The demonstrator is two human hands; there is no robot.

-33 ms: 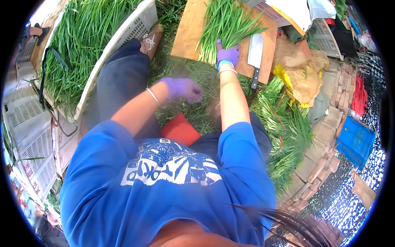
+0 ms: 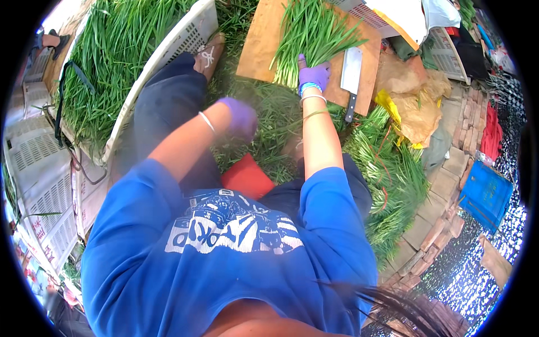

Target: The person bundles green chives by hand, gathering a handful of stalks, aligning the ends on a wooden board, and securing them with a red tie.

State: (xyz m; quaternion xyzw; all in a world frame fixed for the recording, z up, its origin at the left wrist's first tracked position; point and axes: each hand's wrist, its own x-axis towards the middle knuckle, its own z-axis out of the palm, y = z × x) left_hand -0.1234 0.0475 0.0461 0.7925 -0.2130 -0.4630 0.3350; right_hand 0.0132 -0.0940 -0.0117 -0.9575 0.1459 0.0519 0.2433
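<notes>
open space above leaf scraps, knife right of the green bunch, crate wall blocking the left

Looks brightly daylit; bends toward a black circular rim; glares off the speckled ground; blurs at the left hand.

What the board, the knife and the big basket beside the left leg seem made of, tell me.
Board: probably wood, matte, judging by its warm tan colour.
Knife: blade apparently metal, smooth, pale grey and shiny; the black handle could be plastic or wood.
Basket: likely moulded plastic, off-white, with a regular pattern of openings in its wall.
</notes>
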